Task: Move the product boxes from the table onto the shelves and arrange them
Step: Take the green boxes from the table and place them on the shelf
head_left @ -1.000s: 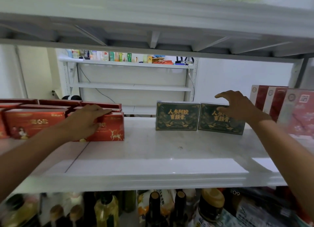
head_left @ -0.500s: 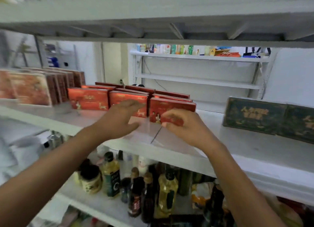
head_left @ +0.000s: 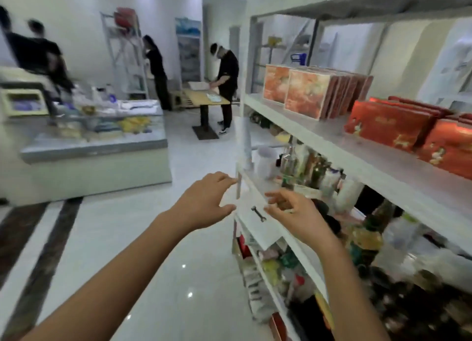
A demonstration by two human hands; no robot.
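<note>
Shelving (head_left: 357,159) is seen filling the right side, white and several tiers high. Red product boxes (head_left: 388,126) are lined up on its upper shelf, with orange boxes (head_left: 306,93) stood just beside them. Left hand (head_left: 204,200) and right hand (head_left: 293,213) are raised near the lower shelf's corner, each grip wide, nothing held. Bottles (head_left: 314,169), probably, are packed below, blurred.

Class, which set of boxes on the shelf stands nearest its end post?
The pale orange boxes, packed upright like books; the deep red boxes sit further along the shelf.
</note>
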